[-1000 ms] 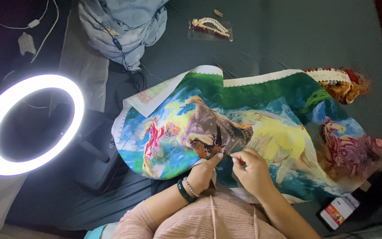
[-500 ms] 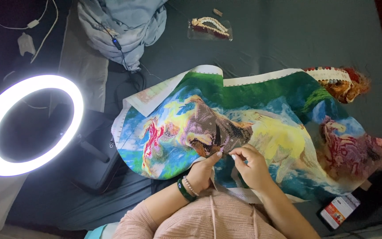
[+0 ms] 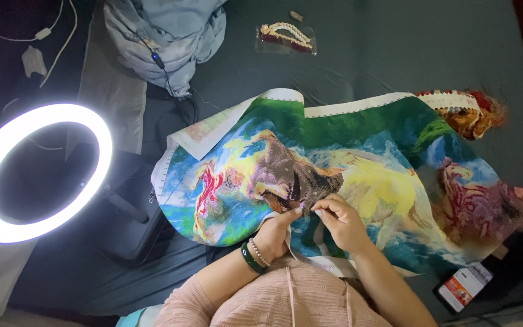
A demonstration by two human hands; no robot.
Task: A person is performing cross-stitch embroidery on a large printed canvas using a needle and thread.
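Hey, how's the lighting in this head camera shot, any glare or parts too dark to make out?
Head view: the ring light is blown out to pure white, with no detail on its rim; the embroidered cloth and both hands, left hand and right hand, are evenly lit and fairly sharp; the dark surface and top left corner fall into shadow.

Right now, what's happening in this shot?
A person in a pink knit top is working on a large, colourful embroidered canvas spread over a dark surface. Their left hand, with a green band and bead bracelet at the wrist, grips a fold of the canvas, while the right hand pinches at the stitching beside it; any needle is too small to see. A lit white ring light stands to the left.
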